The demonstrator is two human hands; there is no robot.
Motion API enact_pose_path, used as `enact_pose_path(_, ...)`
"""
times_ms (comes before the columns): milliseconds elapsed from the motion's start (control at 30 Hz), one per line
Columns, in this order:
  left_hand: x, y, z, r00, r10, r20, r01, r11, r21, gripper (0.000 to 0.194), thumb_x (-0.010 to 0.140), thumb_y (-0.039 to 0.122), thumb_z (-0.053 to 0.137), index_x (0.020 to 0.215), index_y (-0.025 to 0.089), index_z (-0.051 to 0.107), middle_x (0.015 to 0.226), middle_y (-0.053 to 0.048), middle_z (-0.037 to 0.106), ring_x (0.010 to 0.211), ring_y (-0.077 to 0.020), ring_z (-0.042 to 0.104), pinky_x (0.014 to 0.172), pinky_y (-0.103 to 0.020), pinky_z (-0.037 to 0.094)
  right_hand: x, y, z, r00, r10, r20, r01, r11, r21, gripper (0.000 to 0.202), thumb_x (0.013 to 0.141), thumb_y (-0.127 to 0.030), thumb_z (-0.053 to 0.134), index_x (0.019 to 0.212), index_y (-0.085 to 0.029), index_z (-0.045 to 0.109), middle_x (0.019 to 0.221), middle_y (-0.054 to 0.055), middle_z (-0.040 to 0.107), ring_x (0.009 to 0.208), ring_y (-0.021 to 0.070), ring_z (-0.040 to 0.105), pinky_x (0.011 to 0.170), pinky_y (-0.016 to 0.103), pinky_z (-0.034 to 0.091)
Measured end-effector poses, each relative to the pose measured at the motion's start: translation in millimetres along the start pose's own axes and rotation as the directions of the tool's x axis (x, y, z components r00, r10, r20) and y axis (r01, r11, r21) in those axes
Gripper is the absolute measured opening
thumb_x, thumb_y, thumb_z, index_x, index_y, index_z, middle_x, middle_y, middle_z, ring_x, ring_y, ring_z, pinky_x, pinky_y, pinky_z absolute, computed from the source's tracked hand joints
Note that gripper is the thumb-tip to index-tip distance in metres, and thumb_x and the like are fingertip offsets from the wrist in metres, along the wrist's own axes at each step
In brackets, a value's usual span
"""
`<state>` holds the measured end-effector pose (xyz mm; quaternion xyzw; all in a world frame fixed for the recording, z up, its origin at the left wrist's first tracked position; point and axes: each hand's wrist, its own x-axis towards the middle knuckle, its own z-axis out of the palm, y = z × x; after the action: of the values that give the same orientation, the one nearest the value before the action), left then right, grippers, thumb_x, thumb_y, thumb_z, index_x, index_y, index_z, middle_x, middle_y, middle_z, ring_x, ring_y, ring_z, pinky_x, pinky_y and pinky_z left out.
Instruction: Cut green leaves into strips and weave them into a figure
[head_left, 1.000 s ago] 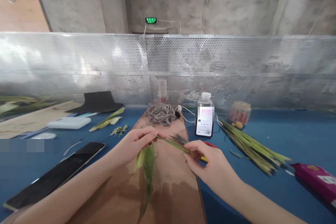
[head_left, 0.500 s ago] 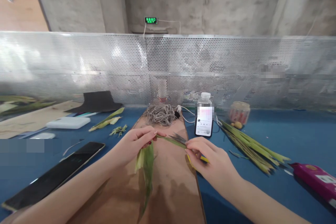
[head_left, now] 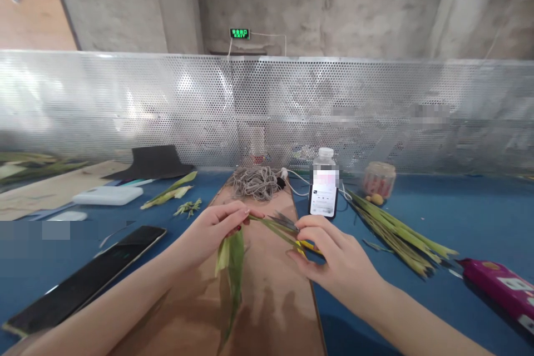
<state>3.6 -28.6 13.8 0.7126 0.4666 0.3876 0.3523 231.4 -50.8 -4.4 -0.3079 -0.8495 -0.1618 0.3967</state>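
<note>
- Green leaf strip [head_left: 271, 226] stretches between our hands above the brown board [head_left: 283, 317], with wider leaf pieces [head_left: 236, 267] hanging below our left fingers.
- Our left hand [head_left: 221, 225] pinches the strip's near end between thumb and fingers.
- Our right hand [head_left: 337, 250] is loosely open at the other end, thumb and forefinger parted; we cannot tell whether they touch the strip.
- Scissors [head_left: 284, 221] lie just behind the strip, their handles partly hidden by our right hand.
- Farther up the board, we see a tangled heap of grey cord [head_left: 256, 182].
- To our right, a lit phone [head_left: 322, 203] stands before a clear bottle [head_left: 326, 154]; beyond are a leaf bundle [head_left: 396, 231] and a purple packet [head_left: 500, 286].
- To our left, a dark phone [head_left: 89, 278] lies on the blue tabletop [head_left: 479, 206].
</note>
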Motion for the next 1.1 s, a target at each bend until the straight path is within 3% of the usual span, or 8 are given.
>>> enact_pose_path(100,-0.1,0.0,1.0,1.0,0.009,0.007,-0.009,1.0,0.001,0.039,0.08,0.047,0.042,0.099,0.022,0.065,0.081,-0.003,0.059,0.073,-0.0155,0.048,0.063,-0.024,0.036,1.4,-1.3,-0.4,1.0,-0.003,0.02,0.004,0.999,-0.033,0.002,0.08,-0.017,0.048,0.08,-0.018,0.049,0.088,0.006,0.059,0.075,0.0129,0.058,0.058,0.021,0.045)
enact_pose_path(400,-0.1,-0.7,1.5,1.0,0.009,-0.004,-0.009,1.0,0.012,0.038,0.08,0.046,0.042,0.1,0.023,0.065,0.084,-0.003,0.061,0.08,-0.0177,0.051,0.067,-0.025,0.038,0.4,-1.6,-0.5,0.998,-0.057,0.002,0.057,0.991,-0.12,0.012,0.083,-0.017,0.046,0.084,-0.018,0.058,0.087,0.006,0.061,0.074,0.0132,0.059,0.061,0.023,0.046)
enact_pose_path(667,-1.9,2.6,1.7,0.999,0.04,0.016,-0.04,0.999,0.018,0.034,0.081,0.044,0.042,0.099,0.026,0.065,0.082,-0.001,0.061,0.078,-0.0162,0.051,0.068,-0.025,0.037,1.4,-2.5,-1.8,0.995,-0.097,-0.021,0.095,0.993,-0.07,0.012,0.082,-0.013,0.048,0.088,-0.014,0.059,0.087,0.007,0.063,0.076,0.0156,0.058,0.065,0.027,0.048)
enact_pose_path(1100,-0.8,2.0,1.3,0.998,0.054,0.017,-0.055,0.996,0.071,0.035,0.082,0.044,0.04,0.099,0.025,0.065,0.078,-0.001,0.057,0.075,-0.0159,0.049,0.066,-0.025,0.036,1.5,-1.1,-0.8,0.995,0.06,-0.075,-0.05,0.991,0.128,0.012,0.082,-0.011,0.047,0.082,-0.018,0.057,0.078,0.003,0.062,0.072,0.0119,0.057,0.065,0.023,0.048)
